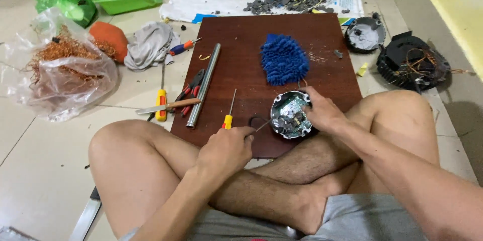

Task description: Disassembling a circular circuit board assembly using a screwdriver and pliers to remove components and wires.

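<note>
Right hand [322, 112] gripping round circuit-board housing [291, 114] on brown board [241, 55]; left hand [226, 148] closed around thin metal tool [261, 127] touching housing. Yellow-handled screwdriver [230, 112] beside.

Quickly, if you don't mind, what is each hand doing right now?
Left hand: closed on a thin metal tool.
Right hand: holding the round circuit board housing.

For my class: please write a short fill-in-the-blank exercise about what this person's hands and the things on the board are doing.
1. The right hand steadies a round metal housing that rests on the dark ____ board.
2. The left hand points a thin tool at the ____.
3. The fluffy mitt above the housing is ____.
4. The loose screwdriver has a ____ handle.

Missing words: brown; housing; blue; yellow
</note>
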